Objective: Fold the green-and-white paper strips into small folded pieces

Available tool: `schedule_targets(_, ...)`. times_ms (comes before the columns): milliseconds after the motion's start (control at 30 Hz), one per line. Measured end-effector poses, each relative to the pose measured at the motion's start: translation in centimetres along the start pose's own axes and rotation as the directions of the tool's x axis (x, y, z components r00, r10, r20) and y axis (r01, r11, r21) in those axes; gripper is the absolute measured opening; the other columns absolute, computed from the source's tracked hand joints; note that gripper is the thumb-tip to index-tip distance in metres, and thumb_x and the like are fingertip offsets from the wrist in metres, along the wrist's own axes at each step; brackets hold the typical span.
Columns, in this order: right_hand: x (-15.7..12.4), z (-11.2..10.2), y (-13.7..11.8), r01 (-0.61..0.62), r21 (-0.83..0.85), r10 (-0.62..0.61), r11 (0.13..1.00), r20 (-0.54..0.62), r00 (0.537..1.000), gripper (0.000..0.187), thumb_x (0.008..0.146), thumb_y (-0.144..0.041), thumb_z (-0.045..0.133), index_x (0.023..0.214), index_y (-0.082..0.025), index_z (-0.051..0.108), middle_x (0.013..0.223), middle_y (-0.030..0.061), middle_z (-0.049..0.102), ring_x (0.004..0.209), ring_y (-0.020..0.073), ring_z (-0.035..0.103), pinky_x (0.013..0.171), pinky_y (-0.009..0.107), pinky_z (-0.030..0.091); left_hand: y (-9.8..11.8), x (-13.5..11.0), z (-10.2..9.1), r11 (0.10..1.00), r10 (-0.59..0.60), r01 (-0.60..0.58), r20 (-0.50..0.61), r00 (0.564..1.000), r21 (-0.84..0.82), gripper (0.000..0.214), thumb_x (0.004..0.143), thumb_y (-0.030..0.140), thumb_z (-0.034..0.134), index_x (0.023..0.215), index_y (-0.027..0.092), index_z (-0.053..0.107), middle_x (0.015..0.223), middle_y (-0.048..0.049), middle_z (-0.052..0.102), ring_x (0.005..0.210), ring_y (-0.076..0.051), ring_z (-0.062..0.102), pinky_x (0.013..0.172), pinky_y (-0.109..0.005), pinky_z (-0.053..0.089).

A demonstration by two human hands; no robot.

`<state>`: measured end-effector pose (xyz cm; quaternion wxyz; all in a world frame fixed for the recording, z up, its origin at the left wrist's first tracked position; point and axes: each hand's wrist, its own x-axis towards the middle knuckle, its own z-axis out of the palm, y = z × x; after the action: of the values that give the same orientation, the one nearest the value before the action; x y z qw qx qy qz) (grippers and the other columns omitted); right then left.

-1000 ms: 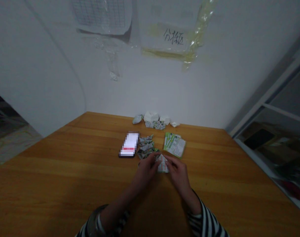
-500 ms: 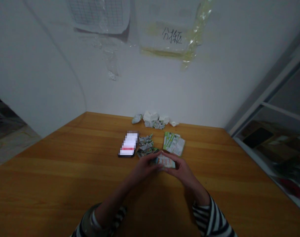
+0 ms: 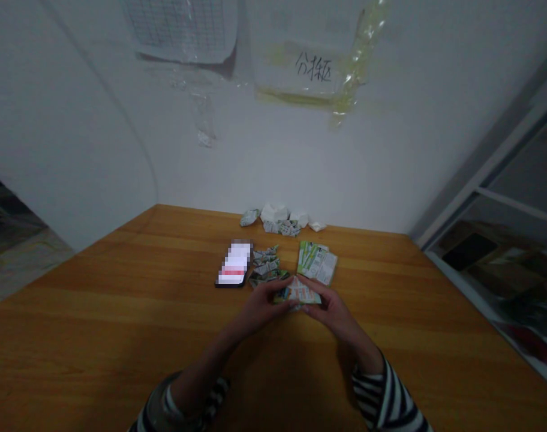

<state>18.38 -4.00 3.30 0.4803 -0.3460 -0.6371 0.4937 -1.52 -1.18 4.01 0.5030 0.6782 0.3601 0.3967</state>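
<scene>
Between my two hands is a small folded piece of printed paper (image 3: 301, 293), white with orange and blue print. My left hand (image 3: 269, 300) grips its left side, thumb below and fingers above. My right hand (image 3: 328, 305) pinches its right side in the same way. Just beyond my left fingers lie several folded, crumpled printed papers (image 3: 265, 264) in a row. A fanned stack of green and white printed sheets (image 3: 319, 264) rests past my right hand. Parts of the folded paper are hidden behind my fingers.
A phone (image 3: 234, 264) with a lit, blurred screen lies left of the folded papers. Crumpled white tissues and printed paper (image 3: 276, 215) sit along the wall at the back of the wooden table (image 3: 120, 288). On the right stands a shelf (image 3: 502, 198) holding a dark flat object.
My fingers have shifted slightly on the folded paper; the thumbs are a little farther apart, and more of its left part shows. The things on the table have stayed put.
</scene>
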Motion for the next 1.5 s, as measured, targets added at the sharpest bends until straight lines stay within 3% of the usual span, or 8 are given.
schedule_targets(400,0.0,0.1,-0.1,0.022,-0.062,-0.022,0.998,-0.004,1.0,0.052,0.081,-0.036,0.067,0.131,-0.027,0.053,0.137,0.0061,0.052,0.128,0.0255,0.045,0.109,0.045,0.03,0.5,-0.2,0.0,0.996,0.007,-0.007,-0.001,1.0,0.085,0.043,0.078,0.036,0.066,0.118,0.02,0.064,0.123,-0.007,0.065,0.116,-0.028,0.056,0.103,-0.044,0.038)
schedule_targets(600,-0.1,0.5,0.7,0.029,-0.081,-0.032,0.996,-0.03,0.999,0.049,0.083,-0.031,0.065,0.131,-0.029,0.054,0.138,0.0051,0.051,0.128,0.0247,0.044,0.108,0.044,0.032,0.4,-0.1,0.4,0.978,0.08,-0.079,0.005,0.997,0.191,0.035,0.086,0.038,0.057,0.113,0.02,0.068,0.105,-0.0068,0.069,0.095,-0.022,0.062,0.086,-0.032,0.046)
schedule_targets(733,-0.1,1.1,0.8,0.045,-0.141,-0.052,0.989,-0.042,0.998,0.049,0.082,-0.03,0.065,0.13,-0.029,0.055,0.136,0.0062,0.053,0.126,0.0243,0.047,0.107,0.043,0.034,-0.5,0.1,0.6,0.964,0.094,-0.088,-0.011,0.996,0.252,0.033,0.09,0.038,0.05,0.098,0.018,0.075,0.089,-0.0066,0.069,0.081,-0.02,0.062,0.075,-0.028,0.046)
schedule_targets(833,0.1,1.3,1.0,0.023,-0.151,-0.039,0.988,-0.1,0.994,0.044,0.08,-0.033,0.068,0.123,-0.026,0.061,0.127,0.008,0.061,0.118,0.0253,0.055,0.102,0.043,0.04,-1.4,0.2,0.5,0.966,0.093,-0.077,-0.054,0.994,0.245,0.028,0.087,0.037,0.056,0.096,0.018,0.075,0.086,-0.0062,0.07,0.078,-0.02,0.062,0.073,-0.027,0.046)
schedule_targets(933,0.3,1.1,1.5,0.027,-0.132,-0.053,0.991,-0.198,0.979,0.028,0.079,-0.034,0.069,0.105,-0.024,0.072,0.106,0.0077,0.072,0.099,0.0243,0.065,0.09,0.04,0.048,-1.7,0.3,0.3,0.986,0.086,-0.076,-0.06,0.994,0.15,0.026,0.08,0.032,0.065,0.1,0.019,0.074,0.087,-0.0059,0.072,0.078,-0.02,0.064,0.071,-0.027,0.047)
schedule_targets(1167,0.3,0.0,1.5,0.024,-0.151,-0.065,0.988,-0.273,0.96,0.012,0.073,-0.032,0.074,0.08,-0.023,0.078,0.081,0.0062,0.076,0.076,0.022,0.068,0.071,0.033,0.053,-0.1,0.4,-0.3,1.0,0.027,-0.027,-0.029,0.999,0.004,0.028,0.064,0.024,0.078,0.092,0.02,0.077,0.088,-0.0053,0.075,0.084,-0.023,0.065,0.075,-0.03,0.05)
schedule_targets(1500,0.2,0.2,1.3,0.006,-0.152,-0.057,0.988,-0.331,0.942,0.005,0.069,-0.025,0.075,0.071,-0.021,0.077,0.072,0.0048,0.076,0.069,0.0202,0.068,0.066,0.03,0.052,0.1,0.2,-0.5,0.991,0.079,-0.091,0.121,0.99,0.102,0.026,0.076,0.024,0.067,0.102,0.022,0.074,0.096,-0.0059,0.073,0.087,-0.023,0.064,0.077,-0.031,0.047)
